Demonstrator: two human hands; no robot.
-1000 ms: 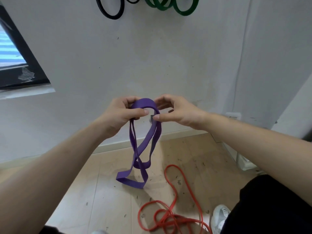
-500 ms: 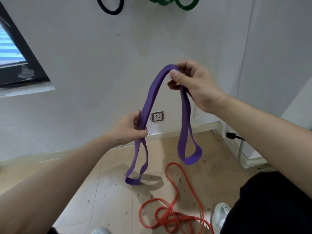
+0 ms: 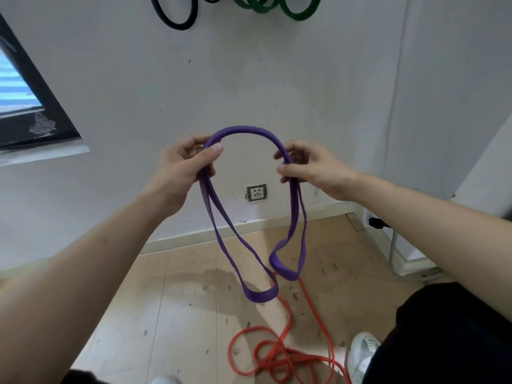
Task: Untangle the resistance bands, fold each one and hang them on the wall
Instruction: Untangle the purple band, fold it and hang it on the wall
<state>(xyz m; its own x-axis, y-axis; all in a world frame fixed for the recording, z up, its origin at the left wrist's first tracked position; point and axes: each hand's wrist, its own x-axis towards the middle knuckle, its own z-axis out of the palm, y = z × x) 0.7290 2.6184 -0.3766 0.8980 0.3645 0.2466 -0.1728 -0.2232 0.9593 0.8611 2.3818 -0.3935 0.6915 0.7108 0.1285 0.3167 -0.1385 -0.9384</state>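
Observation:
A purple resistance band arches between my hands in front of the wall. My left hand grips its left side and my right hand pinches its right side, both at the same height. Two doubled loops hang down from the hands, their ends above the floor. An orange band lies tangled on the wooden floor below. A black band and green bands hang on the wall at the top edge.
A wall socket sits low on the wall behind the purple band. A dark window frame is at the left. A plug and cable sit at the right corner. My white shoe stands beside the orange band.
My left hand rose and my right hand dropped, so both are level. The purple band now arches between them with two loops hanging, swung toward each other.

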